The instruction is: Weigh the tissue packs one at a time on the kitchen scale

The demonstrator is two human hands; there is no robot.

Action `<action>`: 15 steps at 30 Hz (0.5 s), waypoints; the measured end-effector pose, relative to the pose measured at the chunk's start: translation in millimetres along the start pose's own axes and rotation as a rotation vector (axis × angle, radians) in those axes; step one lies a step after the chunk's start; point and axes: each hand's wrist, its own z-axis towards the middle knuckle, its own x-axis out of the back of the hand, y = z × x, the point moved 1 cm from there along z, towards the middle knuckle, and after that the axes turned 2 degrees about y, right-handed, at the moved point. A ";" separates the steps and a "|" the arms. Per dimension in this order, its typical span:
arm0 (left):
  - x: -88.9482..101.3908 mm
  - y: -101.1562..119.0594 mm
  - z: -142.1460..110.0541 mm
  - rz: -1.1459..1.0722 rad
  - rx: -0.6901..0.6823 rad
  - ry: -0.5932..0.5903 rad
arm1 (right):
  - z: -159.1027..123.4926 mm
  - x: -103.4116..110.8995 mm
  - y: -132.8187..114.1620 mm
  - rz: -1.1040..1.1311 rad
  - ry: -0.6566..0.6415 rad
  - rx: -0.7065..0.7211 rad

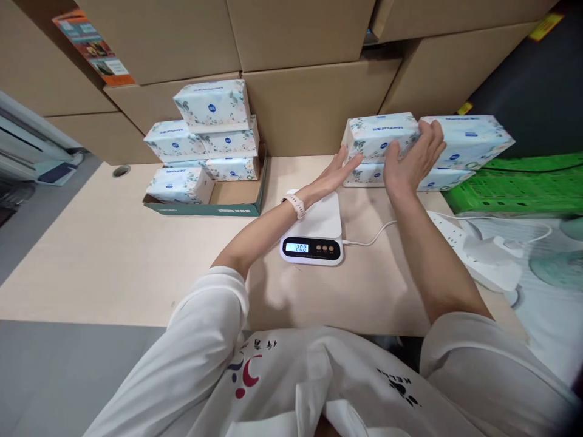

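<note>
A floral tissue pack (382,132) lies on top of another tissue pack (364,175) at the back right of the table. My left hand (332,173) is at its left end, fingers stretched out and close together. My right hand (416,152) is at its right end, thumb apart from the fingers, by the gap to a second upper pack (469,141). Whether either palm presses on the pack is hard to see. Below my left wrist sits a white digital scale (314,218), its lit display reading 20.0.
A shallow green-edged carton tray (204,209) holds several stacked tissue packs (214,103) at the left. Large cardboard boxes (319,109) stand behind the table. A green plastic crate (514,188) and a white power strip (478,249) lie at the right, with a cable running to the scale.
</note>
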 end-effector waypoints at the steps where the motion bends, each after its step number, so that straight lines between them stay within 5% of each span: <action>1: 11.6 5.0 -16.3 0.044 -0.017 0.034 | -4.7 3.9 -3.1 -0.009 0.018 0.029; 4: 74.6 21.9 -79.6 0.263 -0.186 0.293 | -16.6 13.1 -20.7 0.027 0.110 0.177; 6: 137.1 29.7 -127.1 0.420 -0.284 0.688 | -24.8 11.2 -41.7 0.115 0.102 0.274; 9: 234.4 28.5 -190.3 0.490 -0.212 1.106 | -43.9 -10.4 -88.0 0.320 -0.214 0.266; 10: 262.3 24.8 -208.1 0.607 -0.045 1.281 | -53.1 -22.5 -106.0 0.389 -0.388 0.231; 12: 303.8 13.6 -235.1 0.712 0.264 1.333 | -75.2 -51.7 -141.5 0.506 -0.755 0.133; 15: 331.5 -5.8 -257.7 0.711 0.539 1.186 | -109.7 -100.4 -183.1 0.622 -1.111 -0.059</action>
